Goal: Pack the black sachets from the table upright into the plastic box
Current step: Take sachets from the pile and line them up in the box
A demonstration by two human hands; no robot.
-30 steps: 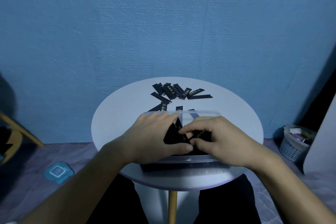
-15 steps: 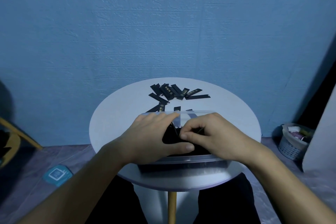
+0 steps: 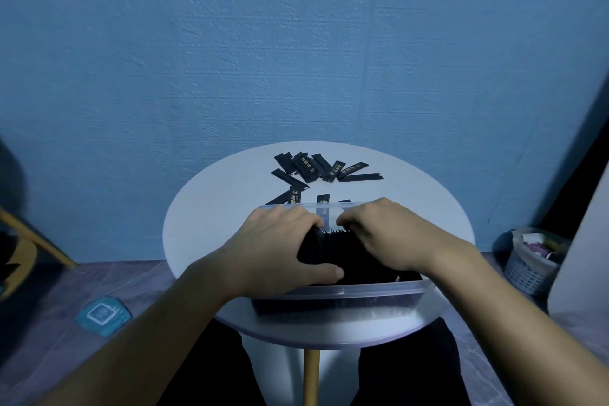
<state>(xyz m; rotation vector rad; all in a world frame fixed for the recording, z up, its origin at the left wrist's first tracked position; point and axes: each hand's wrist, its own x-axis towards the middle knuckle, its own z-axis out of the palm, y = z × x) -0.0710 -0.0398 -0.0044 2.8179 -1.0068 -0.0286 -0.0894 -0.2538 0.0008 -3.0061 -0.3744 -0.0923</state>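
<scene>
A clear plastic box stands at the near edge of the round white table. Inside it a row of black sachets stands upright, packed close. My left hand wraps the left end of that row, thumb along its near side. My right hand lies over the right part of the row with its fingers curled down onto the sachet tops. Several loose black sachets lie flat in a heap at the far side of the table, a few more just behind the box.
A wooden table leg runs down between my knees. A small basket with bits inside sits on the floor at right, a blue packet on the floor at left, and a yellow chair at the far left.
Both hands have shifted slightly toward the far wall of the box, pressing the sachet row tighter together. The loose sachets on the table have not moved.
</scene>
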